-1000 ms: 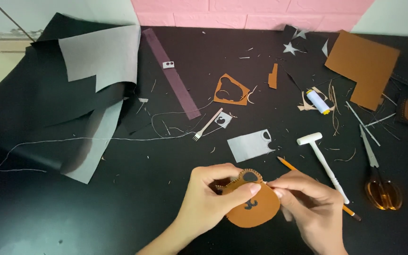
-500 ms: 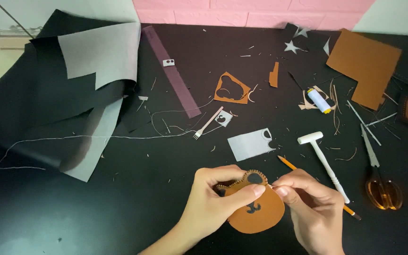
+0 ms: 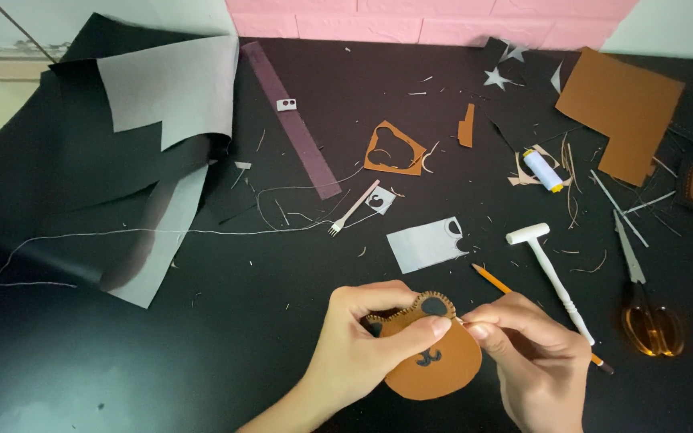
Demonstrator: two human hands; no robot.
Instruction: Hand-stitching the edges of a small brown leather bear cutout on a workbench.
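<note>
Little has shifted: right hand (image 3: 535, 365) stays pinched at the bear piece's (image 3: 431, 361) upper edge, what it holds too small to tell. Left hand (image 3: 370, 341) grips the piece, thumb on top, above the mat (image 3: 226, 353). Pencil (image 3: 543, 319), mallet (image 3: 551, 277) just right.

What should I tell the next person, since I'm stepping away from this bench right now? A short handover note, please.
Left hand: pinches the brown bear piece by its upper edge, thumb across the front.
Right hand: fingertips pinched at the piece's top right edge by one ear; the needle itself is too small to make out.
Around: pencil and white mallet just right of the hands, scissors further right, thread spool behind, a long thread trailing left across the table.
Done: stitching shows along the top edge and ears; black face parts are on.
Left: the lower rim shows no stitches.
</note>
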